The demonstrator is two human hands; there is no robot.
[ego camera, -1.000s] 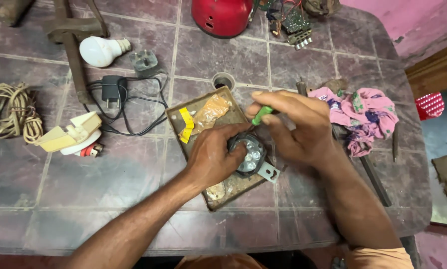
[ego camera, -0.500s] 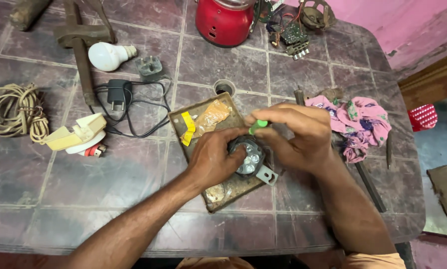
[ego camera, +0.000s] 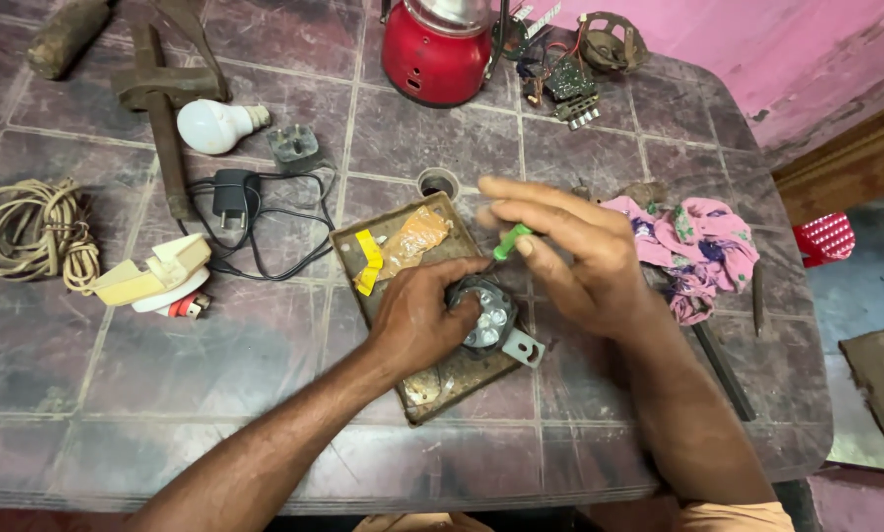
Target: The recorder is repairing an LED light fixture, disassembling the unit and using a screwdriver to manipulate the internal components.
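Note:
My left hand [ego camera: 420, 317] presses down on a small round black lamp part [ego camera: 485, 317] with pale dots on its face and a grey bracket [ego camera: 523, 347] at its lower right. The part rests on a worn rectangular board [ego camera: 440, 379] bearing yellow tape [ego camera: 368, 262] and an orange wrapper [ego camera: 412, 239]. My right hand [ego camera: 572, 260] hovers just above and right of the part, fingers spread, pinching a green-handled screwdriver [ego camera: 509, 242] whose tip points down toward the part.
A red lantern base [ego camera: 434, 57] and circuit boards [ego camera: 566, 84] stand at the back. A white bulb [ego camera: 215, 125], plug adapter [ego camera: 294, 148], black charger with cable [ego camera: 233, 197], coiled cord [ego camera: 28, 232], cream fitting [ego camera: 156, 276] lie left. Pink cloth [ego camera: 698, 251] lies right.
My right hand has lifted and opened its fingers, showing more of the green screwdriver. The camera has shifted slightly; my left hand stays on the round part.

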